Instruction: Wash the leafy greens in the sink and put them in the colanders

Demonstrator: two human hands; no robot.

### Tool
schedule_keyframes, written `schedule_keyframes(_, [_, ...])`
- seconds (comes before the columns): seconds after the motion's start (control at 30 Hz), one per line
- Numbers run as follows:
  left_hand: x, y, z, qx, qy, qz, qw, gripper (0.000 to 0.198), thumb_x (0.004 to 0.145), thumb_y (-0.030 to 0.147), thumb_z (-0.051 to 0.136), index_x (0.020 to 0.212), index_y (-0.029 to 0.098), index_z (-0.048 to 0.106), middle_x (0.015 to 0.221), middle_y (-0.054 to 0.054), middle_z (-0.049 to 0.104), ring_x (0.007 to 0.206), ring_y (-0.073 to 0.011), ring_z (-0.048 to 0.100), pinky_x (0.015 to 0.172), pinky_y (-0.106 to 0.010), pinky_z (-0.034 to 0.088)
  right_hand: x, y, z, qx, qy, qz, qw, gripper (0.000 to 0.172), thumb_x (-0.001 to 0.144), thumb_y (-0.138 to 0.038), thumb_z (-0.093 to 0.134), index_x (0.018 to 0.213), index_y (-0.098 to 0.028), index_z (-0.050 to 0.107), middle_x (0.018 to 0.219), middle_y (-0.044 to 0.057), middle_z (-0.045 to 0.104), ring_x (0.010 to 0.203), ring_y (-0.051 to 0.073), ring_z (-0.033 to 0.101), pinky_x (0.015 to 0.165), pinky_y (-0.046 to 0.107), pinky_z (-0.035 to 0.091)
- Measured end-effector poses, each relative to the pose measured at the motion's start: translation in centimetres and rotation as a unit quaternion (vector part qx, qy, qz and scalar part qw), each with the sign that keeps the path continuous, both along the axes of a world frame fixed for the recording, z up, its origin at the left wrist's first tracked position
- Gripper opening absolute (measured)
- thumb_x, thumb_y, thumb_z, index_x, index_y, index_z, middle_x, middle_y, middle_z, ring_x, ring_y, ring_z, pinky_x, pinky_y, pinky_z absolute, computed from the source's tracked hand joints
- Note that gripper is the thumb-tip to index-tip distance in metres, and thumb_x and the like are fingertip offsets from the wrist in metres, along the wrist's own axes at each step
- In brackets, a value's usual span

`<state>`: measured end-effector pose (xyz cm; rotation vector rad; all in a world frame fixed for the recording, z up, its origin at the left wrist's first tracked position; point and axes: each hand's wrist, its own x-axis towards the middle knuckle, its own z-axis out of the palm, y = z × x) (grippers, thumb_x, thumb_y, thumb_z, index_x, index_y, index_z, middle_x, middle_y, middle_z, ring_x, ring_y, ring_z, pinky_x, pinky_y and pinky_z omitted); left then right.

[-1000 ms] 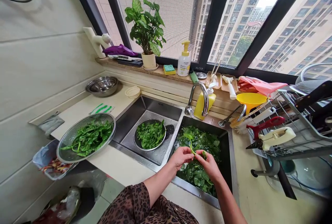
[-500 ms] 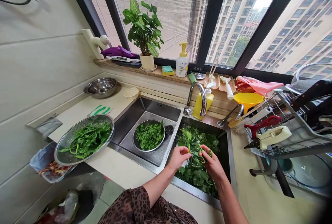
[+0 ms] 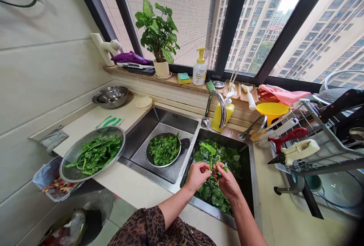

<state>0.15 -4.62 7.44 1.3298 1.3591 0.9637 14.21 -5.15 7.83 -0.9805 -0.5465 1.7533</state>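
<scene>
Left hand: the left hand (image 3: 198,174) is over the right sink (image 3: 255,185). Its fingers are curled in tight and pinch the stem of a green sprig (image 3: 211,152).
Right hand: the right hand (image 3: 227,180) is just beside the left one, and the two touch at the fingertips. It is closed too and pinches the same sprig lower down.
Green sprig: it stands up from between the two hands, with its leaves on top. It is above the water and near the front of the right sink.
Right sink: it is full of wet leaves (image 3: 216,197) that lie in water under both hands.
Left sink: the left sink (image 3: 167,119) holds a round metal bowl (image 3: 146,154) with more green leaves in it.
Bench: the bench (image 3: 125,181) runs along the front of the sinks. On its left end sits a wide metal strainer (image 3: 82,141) with leaves inside.
Empty bowl: a shiny steel bowl (image 3: 110,96) sits on the bench by the wall, well apart from the hands.
Tap: the tap (image 3: 217,105) curves up behind the two sinks. A yellow bottle (image 3: 220,116) stands just beside it.
Window shelf: a potted plant (image 3: 159,29), a sponge (image 3: 184,78) and a white pump bottle (image 3: 200,67) stand in a row.
Right side: a wire rack (image 3: 327,151) holds red scissors (image 3: 287,139).
Sleeve: a spotted sleeve (image 3: 150,227) covers the left arm near the bottom edge.
</scene>
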Motion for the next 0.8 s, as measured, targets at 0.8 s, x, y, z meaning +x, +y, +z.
schedule_keyframes(0.8, [-0.9, 0.3, 0.4, 0.078, 0.084, -0.079, 0.990, 0.016, 0.069, 0.013, 0.056, 0.080, 0.016, 0.067, 0.079, -0.003, 0.065, 0.071, -0.0133, 0.057, 0.067, -0.023, 0.042, 0.1, 0.8, -2.2, -0.004, -0.101, 0.012, 0.995, 0.026, 0.063, -0.036, 0.069, 0.077, -0.020, 0.054, 0.069, -0.003, 0.056, 0.058, 0.010, 0.050, 0.055, 0.022, 0.039])
